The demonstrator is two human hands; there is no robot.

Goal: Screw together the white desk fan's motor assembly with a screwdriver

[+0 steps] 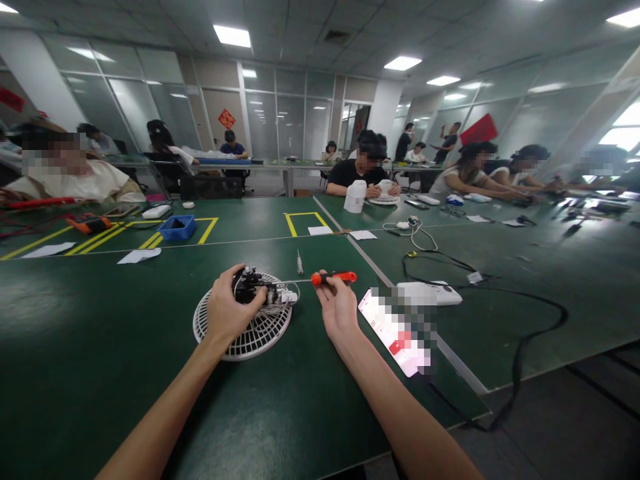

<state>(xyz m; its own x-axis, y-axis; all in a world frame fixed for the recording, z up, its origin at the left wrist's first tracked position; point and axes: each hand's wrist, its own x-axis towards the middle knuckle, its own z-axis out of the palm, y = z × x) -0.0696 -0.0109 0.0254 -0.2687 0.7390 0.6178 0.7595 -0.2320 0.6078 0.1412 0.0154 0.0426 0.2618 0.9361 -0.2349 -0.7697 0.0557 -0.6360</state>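
At frame centre the left hand (227, 310) gripped the black motor (250, 288) on the white fan grille (245, 333); the right hand (339, 308) clasped the red-handled screwdriver (334, 277); its tip could slip and snag the wires.

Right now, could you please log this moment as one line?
left hand: grips black motor unit on white fan grille | right hand: holds red-handled screwdriver, tip at unit

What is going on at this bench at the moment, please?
A person is working on a small fan. The left hand grips the black motor, which sits over the white fan grille on the green table. The right hand holds a red-handled screwdriver, its shaft pointing at the motor. Other people sit at neighbouring tables.
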